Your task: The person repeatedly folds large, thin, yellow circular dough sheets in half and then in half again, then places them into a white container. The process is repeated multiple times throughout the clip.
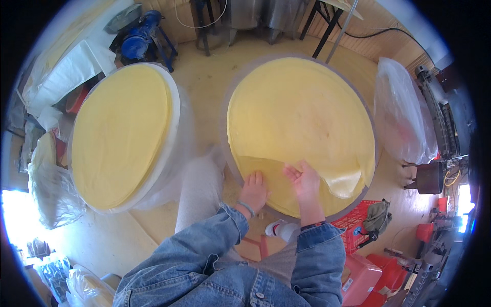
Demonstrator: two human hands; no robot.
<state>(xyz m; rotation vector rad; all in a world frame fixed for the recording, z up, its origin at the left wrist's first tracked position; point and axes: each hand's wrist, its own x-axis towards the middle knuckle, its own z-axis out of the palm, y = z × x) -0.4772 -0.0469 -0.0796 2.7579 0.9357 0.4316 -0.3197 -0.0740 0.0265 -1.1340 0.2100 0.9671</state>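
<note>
A stack of large round, thin yellow sheets lies on a round board in front of me. The near part of the top sheet is turned back, baring a darker yellow layer beneath. My left hand rests palm down on that bared layer, near the stack's front edge. At the turned-back edge, my right hand has its fingers bent, apparently pinching the sheet; the exact contact is hidden. Right of that hand, a glossy flap of the sheet folds over.
A second round yellow stack stands left on a white base. A red plastic crate is close by my right knee. Beyond are a blue machine, steel tanks and a plastic-wrapped bundle.
</note>
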